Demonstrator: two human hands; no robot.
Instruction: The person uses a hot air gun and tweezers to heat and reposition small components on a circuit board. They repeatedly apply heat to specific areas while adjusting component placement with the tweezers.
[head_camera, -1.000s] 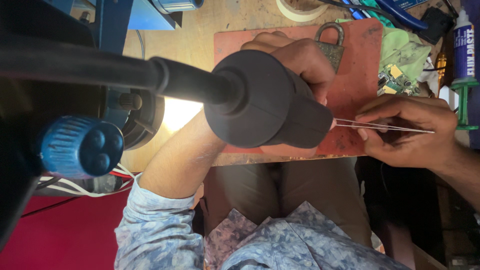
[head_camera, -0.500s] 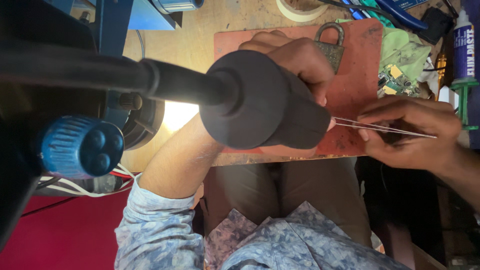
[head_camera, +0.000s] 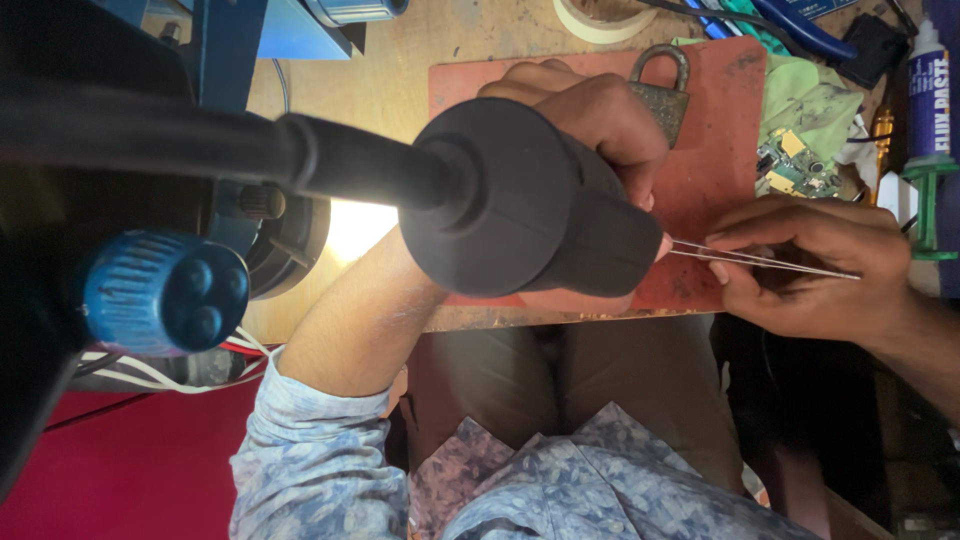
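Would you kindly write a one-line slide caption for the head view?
Right hand holds fine tweezers over a red work mat, left hand opposite, behind a black microscope eyepiece, beside a padlock.

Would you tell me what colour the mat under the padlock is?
The flat work mat is reddish-brown, seen in the head view.

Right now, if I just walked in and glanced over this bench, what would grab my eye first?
A big black cylindrical microscope head on a dark arm fills the middle, hiding much of the red-brown work mat beneath it. At the right, the right hand pinches thin silver metal tweezers pointing under that head, where the left hand rests on the mat. A round ribbed blue plastic knob stands out at the left.
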